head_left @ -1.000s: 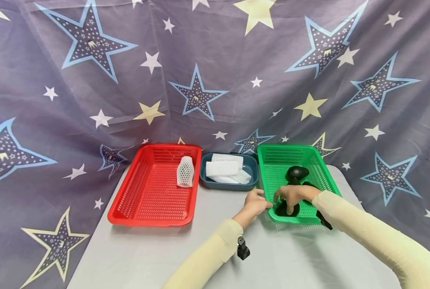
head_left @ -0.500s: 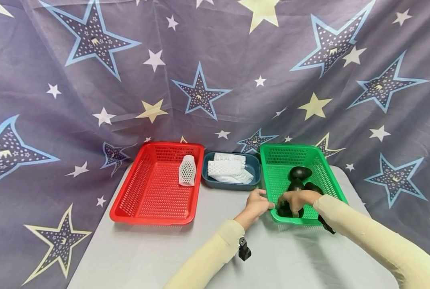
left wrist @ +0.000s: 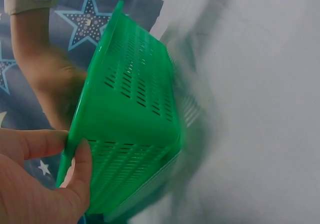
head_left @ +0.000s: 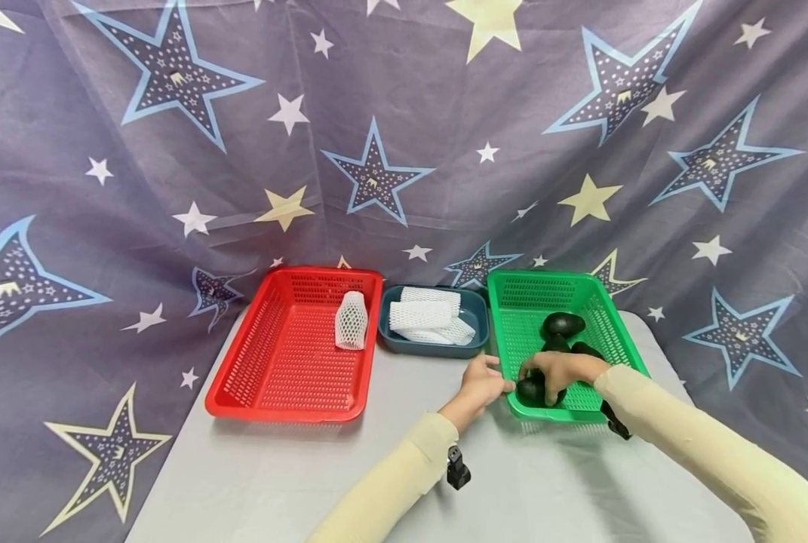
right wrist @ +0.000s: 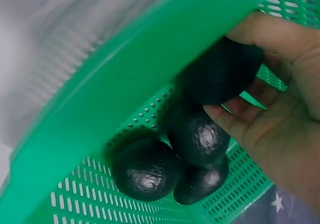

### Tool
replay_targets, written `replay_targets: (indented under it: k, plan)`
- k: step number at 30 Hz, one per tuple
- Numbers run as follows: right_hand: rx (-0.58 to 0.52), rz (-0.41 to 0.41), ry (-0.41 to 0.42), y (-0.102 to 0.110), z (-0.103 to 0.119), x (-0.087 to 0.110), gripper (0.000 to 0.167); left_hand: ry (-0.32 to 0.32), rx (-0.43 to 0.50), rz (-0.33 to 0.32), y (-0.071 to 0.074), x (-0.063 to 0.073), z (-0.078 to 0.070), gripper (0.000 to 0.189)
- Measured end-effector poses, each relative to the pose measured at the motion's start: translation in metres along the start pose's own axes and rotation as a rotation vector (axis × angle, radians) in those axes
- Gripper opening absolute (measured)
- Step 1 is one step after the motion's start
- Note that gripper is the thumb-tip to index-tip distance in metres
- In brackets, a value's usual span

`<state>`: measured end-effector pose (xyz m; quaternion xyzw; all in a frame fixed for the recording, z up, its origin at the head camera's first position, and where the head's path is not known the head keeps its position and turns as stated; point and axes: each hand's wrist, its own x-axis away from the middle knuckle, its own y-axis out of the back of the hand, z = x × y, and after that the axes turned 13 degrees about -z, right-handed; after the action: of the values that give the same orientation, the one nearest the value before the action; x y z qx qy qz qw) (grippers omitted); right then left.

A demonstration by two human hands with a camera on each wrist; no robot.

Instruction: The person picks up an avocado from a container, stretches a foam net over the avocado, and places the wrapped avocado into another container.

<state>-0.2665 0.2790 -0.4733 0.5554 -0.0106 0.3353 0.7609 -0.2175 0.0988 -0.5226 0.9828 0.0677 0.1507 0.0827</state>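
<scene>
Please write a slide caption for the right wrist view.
Right hand grips a dark avocado inside the green basket.

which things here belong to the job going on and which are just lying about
Part of the job, it seems:
green basket, rim pinched by the left hand
dark fruit gripped by the right hand
other dark fruits in that basket

Untouched, though perhaps also meant for it:
red basket with one white mesh piece
blue tray of white mesh pieces
</scene>
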Motion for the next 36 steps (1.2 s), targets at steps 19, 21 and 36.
replay_targets:
  k: [19,21,36]
  plan:
    - [-0.398,-0.372,0.095,0.025,-0.013,0.011,0.065,-0.023,0.047,0.037,0.003,0.002,0.004,0.051]
    - [-0.431,-0.422,0.082,0.027,-0.01,0.012,0.066,-0.028,0.062,0.044,0.004,0.003,0.004,0.051]
    - [-0.726,-0.675,0.066,0.019,0.028,0.01,0.062,-0.072,0.242,0.016,0.016,-0.009,0.012,0.043]
